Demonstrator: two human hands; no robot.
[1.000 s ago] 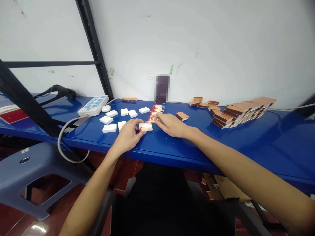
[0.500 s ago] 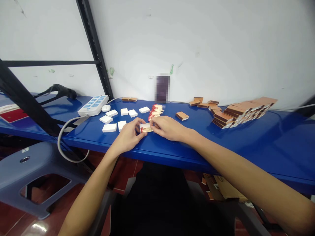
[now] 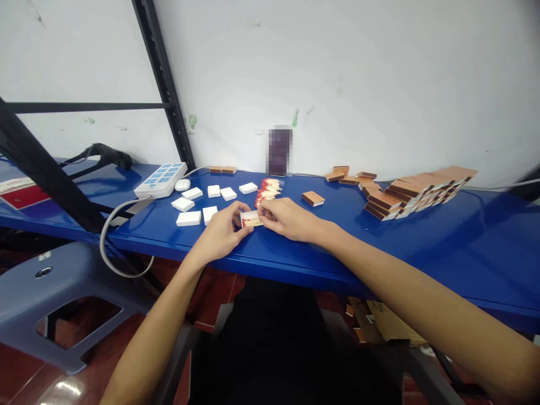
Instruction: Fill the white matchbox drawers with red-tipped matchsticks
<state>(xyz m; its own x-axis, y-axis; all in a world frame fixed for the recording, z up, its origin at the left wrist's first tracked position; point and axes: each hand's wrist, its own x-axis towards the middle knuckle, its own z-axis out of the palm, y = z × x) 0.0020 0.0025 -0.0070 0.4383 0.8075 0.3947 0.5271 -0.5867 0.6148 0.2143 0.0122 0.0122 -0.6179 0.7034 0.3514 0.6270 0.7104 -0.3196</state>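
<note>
A small white matchbox tray (image 3: pixel 252 215) with red-tipped matches (image 3: pixel 252 223) in it lies near the table's front edge. My left hand (image 3: pixel 223 229) grips its left end between thumb and fingers. At the tray's right end, the fingers of my right hand (image 3: pixel 283 218) are pinched together; whether a match is between them is hidden. Just behind the tray is a loose heap of matches (image 3: pixel 269 191), heads to the left. Several white matchbox pieces (image 3: pixel 188 219) are spread to the left. One brown matchbox (image 3: pixel 313 198) lies right of the heap.
Many stacked brown matchboxes (image 3: pixel 405 194) stand on the right of the blue table (image 3: pixel 430 253). A white power strip (image 3: pixel 162 180) with a cable and a small white case (image 3: pixel 182 185) are at the left. A blurred dark rectangle (image 3: pixel 279 152) leans on the wall. A plastic stool (image 3: pixel 63 287) stands lower left.
Both hands stay at the tray with almost the same hold. The whole view has shifted very slightly; nothing else has visibly moved.
</note>
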